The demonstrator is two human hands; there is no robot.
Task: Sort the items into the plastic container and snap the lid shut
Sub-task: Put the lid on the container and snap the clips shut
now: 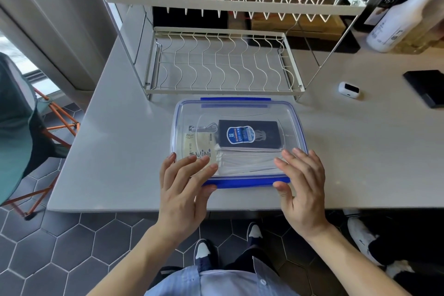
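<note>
A clear plastic container (295,118) with a transparent lid and blue clips sits on the grey table near its front edge. Through the lid I see a black box with a blue label (249,136), a pale packet marked "MINI" (199,146), a thin cable (204,127) and white packets (247,163). My left hand (185,182) lies with fingers spread on the lid's near left corner. My right hand (302,180) rests spread on the near right corner, its thumb at the blue front clip (245,181). The far clip (235,99) lies flat.
A white wire dish rack (221,62) stands just behind the container. To the right lie a small white device (349,90), a black flat case (426,86) and a white bottle (396,29). An orange-legged chair (48,132) stands left of the table.
</note>
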